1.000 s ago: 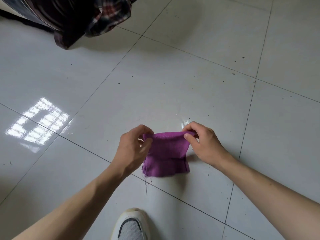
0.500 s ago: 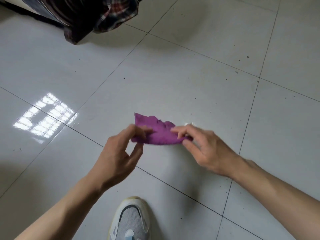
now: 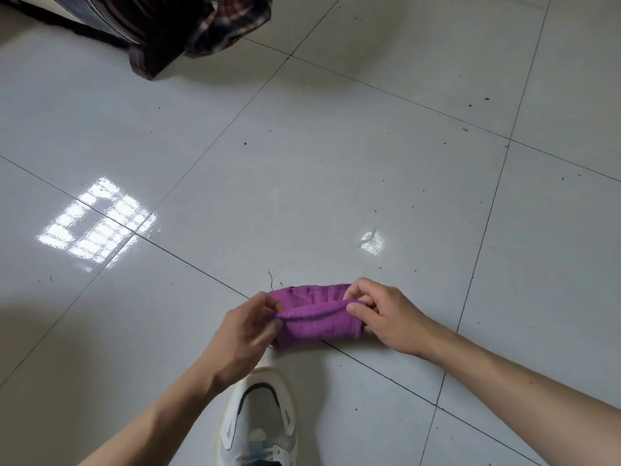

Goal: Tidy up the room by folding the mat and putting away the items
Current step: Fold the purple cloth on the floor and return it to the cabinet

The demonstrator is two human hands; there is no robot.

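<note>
A small purple mat [image 3: 316,317] of soft cloth is held just above the pale tiled floor, doubled over into a short thick band. My left hand [image 3: 245,331] pinches its left end between thumb and fingers. My right hand [image 3: 379,314] pinches the right end, thumb on the near fold and fingers curled over the far edge. A loose thread sticks up from the mat's far left corner.
A heap of dark plaid fabric [image 3: 168,25] lies at the top left on the floor. My grey and white shoe [image 3: 262,418] stands right below the mat. Glossy tiles [image 3: 369,146] with dark grout lines spread all around.
The mat hung down flat from both hands a second ago; it was then lifted and turned over, and now lies folded in half as a thicker band between my hands, lower in view.
</note>
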